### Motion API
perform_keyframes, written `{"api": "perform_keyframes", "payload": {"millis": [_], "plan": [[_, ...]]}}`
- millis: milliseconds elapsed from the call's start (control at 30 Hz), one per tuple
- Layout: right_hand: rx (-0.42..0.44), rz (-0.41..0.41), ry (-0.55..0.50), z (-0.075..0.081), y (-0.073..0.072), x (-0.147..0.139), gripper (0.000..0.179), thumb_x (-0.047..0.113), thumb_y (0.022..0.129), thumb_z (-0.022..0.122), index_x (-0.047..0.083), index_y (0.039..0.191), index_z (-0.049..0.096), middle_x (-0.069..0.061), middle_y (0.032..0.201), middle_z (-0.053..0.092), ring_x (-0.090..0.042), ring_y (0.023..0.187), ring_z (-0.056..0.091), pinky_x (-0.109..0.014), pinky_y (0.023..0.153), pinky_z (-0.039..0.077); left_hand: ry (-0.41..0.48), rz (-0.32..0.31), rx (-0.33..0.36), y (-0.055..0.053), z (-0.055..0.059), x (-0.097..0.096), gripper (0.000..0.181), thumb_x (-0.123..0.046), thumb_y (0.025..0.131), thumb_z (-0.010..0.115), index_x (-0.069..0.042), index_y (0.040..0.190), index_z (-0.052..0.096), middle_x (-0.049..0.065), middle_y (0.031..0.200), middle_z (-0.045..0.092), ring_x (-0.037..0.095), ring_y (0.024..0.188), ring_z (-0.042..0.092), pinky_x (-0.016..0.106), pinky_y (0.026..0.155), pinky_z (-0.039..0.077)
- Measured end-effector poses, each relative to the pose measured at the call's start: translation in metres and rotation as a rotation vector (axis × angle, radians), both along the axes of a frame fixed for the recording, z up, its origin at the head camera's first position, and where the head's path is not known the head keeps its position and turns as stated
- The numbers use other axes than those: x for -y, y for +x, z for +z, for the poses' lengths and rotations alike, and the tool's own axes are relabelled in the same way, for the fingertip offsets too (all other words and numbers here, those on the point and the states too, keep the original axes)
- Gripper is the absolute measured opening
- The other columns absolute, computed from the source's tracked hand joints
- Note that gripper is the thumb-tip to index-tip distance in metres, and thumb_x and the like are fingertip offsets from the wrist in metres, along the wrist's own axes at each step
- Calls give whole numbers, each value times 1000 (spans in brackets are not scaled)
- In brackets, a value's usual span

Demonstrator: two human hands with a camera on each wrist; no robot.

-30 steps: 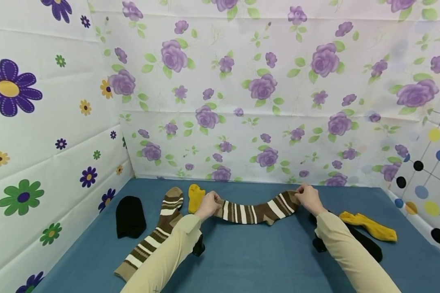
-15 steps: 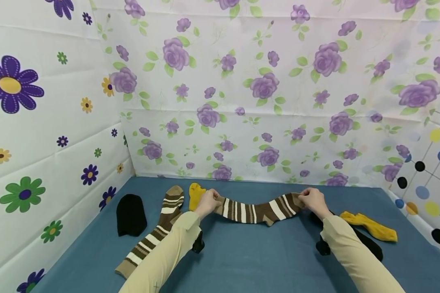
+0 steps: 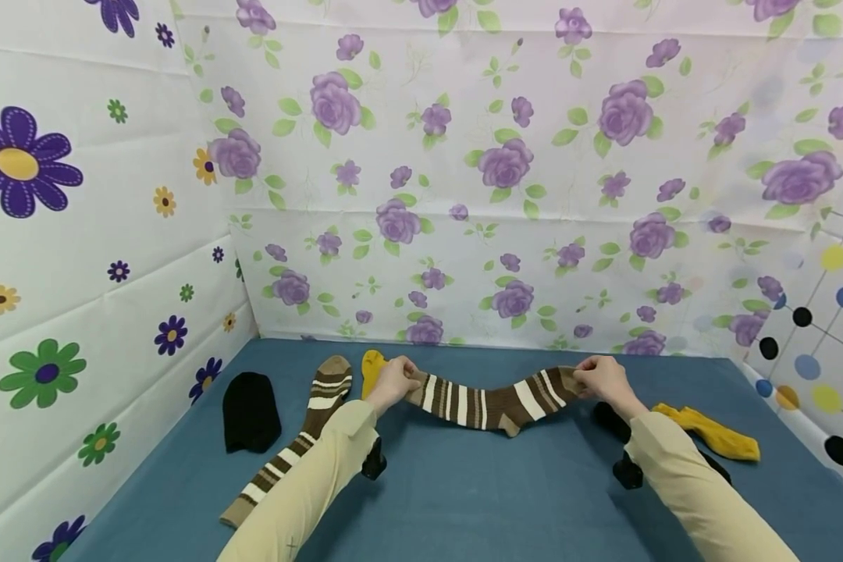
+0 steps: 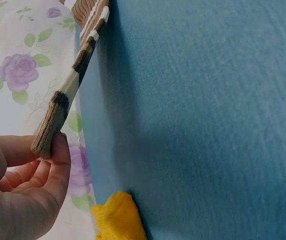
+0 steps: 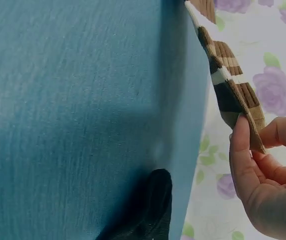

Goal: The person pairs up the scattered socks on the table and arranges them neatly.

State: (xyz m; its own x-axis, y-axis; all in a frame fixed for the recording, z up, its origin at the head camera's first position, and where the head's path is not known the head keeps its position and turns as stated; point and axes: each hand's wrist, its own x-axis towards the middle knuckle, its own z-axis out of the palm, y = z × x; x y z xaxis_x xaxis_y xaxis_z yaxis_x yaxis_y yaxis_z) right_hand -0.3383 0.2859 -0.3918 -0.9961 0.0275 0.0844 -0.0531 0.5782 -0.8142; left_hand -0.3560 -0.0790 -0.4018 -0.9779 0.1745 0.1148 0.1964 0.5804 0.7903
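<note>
A brown sock (image 3: 492, 406) with white and tan stripes hangs stretched between both hands over the blue surface, dipping near its heel. My left hand (image 3: 392, 384) pinches the tan ribbed cuff between thumb and fingers, as the left wrist view shows up close. At the opposite end, the tan toe is pinched by my right hand (image 3: 607, 382). A matching striped sock (image 3: 329, 394) lies at the left, partly hidden under my left sleeve. Just behind my left hand lies a yellow sock (image 3: 371, 368), partly covered by that hand.
A black knit item (image 3: 250, 412) lies at far left. On the right, a second yellow sock (image 3: 716, 434) lies beside a black sock (image 3: 610, 421), which my right arm partly covers. A flower-printed sheet (image 3: 457, 257) rises behind the blue cloth (image 3: 492, 499).
My right hand has moved slightly right and my left hand slightly left, drawing the striped sock a little wider. My right forearm now covers more of the black sock.
</note>
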Motion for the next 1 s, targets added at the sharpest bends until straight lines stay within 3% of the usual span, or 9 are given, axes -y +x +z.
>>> {"api": "perform_keyframes", "payload": {"millis": [333, 700, 1000], "plan": [[57, 39, -85, 2, 10, -1, 22, 2, 86, 47, -14, 99, 56, -16, 85, 57, -23, 65, 61, -43, 67, 49, -27, -29, 4, 8, 12, 9, 17, 1, 84, 63, 5, 99, 56, 10, 85, 50, 23, 77, 46, 35, 67, 41], [158, 55, -149, 3, 19, -3, 26, 2, 87, 49, -17, 104, 53, -16, 85, 55, -20, 65, 60, -40, 66, 50, 2, -82, 41, 9, 14, 18, 16, 2, 83, 63, 4, 97, 56, 9, 84, 49, 21, 74, 44, 32, 61, 40], [181, 77, -165, -2, 26, -5, 28, 1, 87, 49, -19, 107, 51, -17, 86, 54, -21, 65, 59, -40, 67, 50, -5, -73, 37, 11, 12, 20, 15, 3, 82, 63, 4, 96, 57, 8, 84, 49, 21, 73, 44, 32, 61, 40]]}}
